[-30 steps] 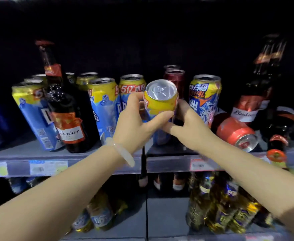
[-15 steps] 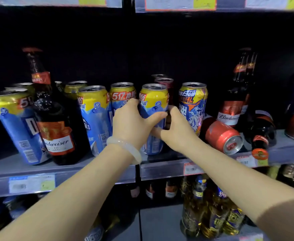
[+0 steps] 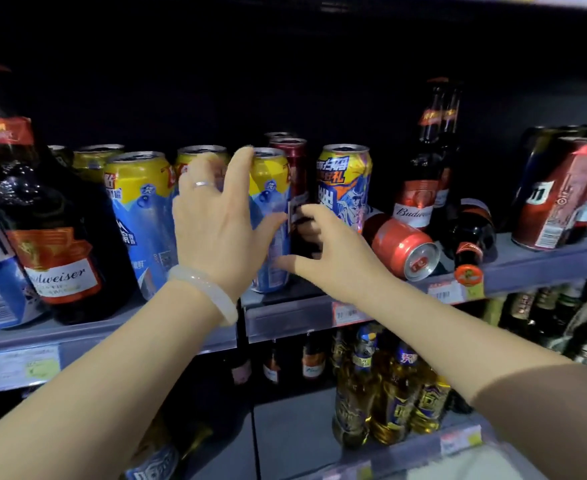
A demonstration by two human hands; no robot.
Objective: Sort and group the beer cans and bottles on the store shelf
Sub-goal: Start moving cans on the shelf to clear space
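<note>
Yellow-and-blue can (image 3: 270,216) — upright between my hands; left hand (image 3: 216,220) spread wide against it, nearer; right hand (image 3: 323,251) open beside dark red can (image 3: 294,178), gripping nothing.

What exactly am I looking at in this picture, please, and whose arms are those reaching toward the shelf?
There is no machine here: a person wears a wide-angle camera on the head, so you see their own two bare arms from above. The left hand, with a ring and a pale bracelet, has its fingers spread against the yellow and blue can, which stands upright on the shelf. The right hand reaches just beside it, fingers loosely curved in front of the dark red can; neither hand plainly grips anything. Around them stand more yellow and blue cans, a can with a cartoon figure, and Budweiser bottles. A red can lies on its side. More bottles stand on the shelf below.
</note>
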